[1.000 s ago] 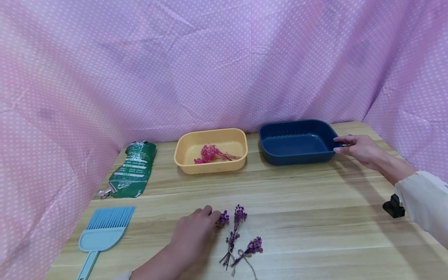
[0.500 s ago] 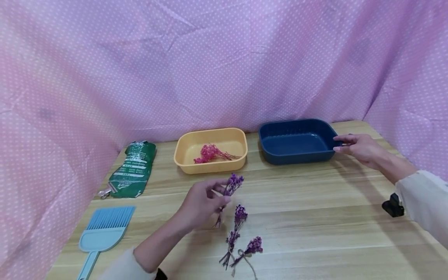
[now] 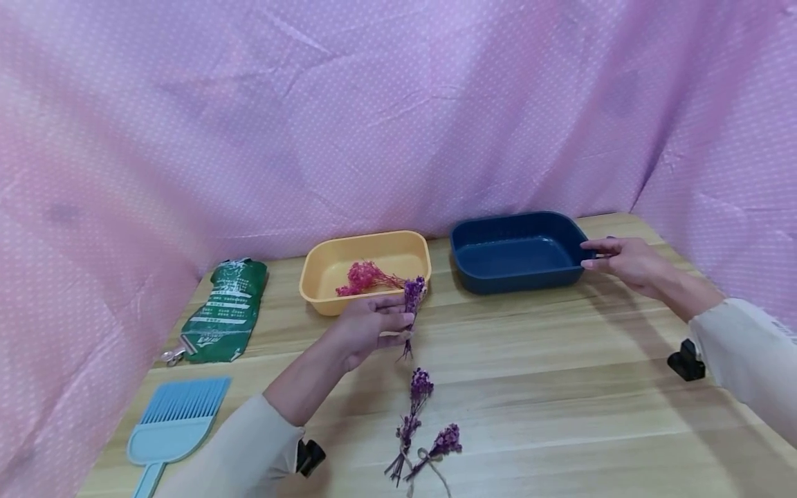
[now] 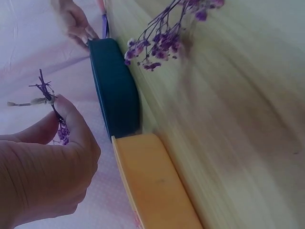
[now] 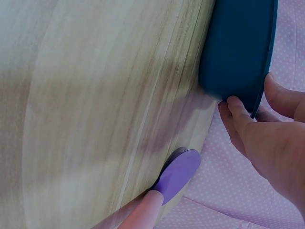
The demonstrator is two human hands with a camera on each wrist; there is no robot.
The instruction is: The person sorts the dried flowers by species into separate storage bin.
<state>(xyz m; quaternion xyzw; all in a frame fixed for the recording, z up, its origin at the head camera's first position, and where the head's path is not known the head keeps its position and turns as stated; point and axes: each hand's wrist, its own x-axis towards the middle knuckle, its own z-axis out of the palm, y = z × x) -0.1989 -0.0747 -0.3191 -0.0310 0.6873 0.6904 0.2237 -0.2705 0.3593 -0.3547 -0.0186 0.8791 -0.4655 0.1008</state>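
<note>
My left hand (image 3: pixel 364 325) pinches a small bunch of dried purple flowers (image 3: pixel 413 297) by its stems, raised in front of the yellow tray (image 3: pixel 364 304). In the left wrist view, twine (image 4: pixel 31 102) is tied round these stems. Dried pink flowers (image 3: pixel 367 274) lie inside the yellow tray. At the right, my right hand (image 3: pixel 635 265) grips the end of the navy blue tray (image 3: pixel 517 282), thumb at the rim and fingers against the outer wall in the right wrist view. A taller purple bunch (image 3: pixel 417 394) and a shorter one (image 3: pixel 447 440) lie on the table.
Far left, a green packet (image 3: pixel 227 311) with a metal clip lies above a light blue brush (image 3: pixel 171 429). A purple-headed tool with a pink handle (image 5: pixel 181 174) lies by the table's right edge. Pink dotted cloth (image 3: pixel 373 124) hangs behind the table.
My left hand has picked one purple bunch off the table and carried it up and forward to the yellow tray. My right hand stays at the blue tray. The head view has shifted slightly.
</note>
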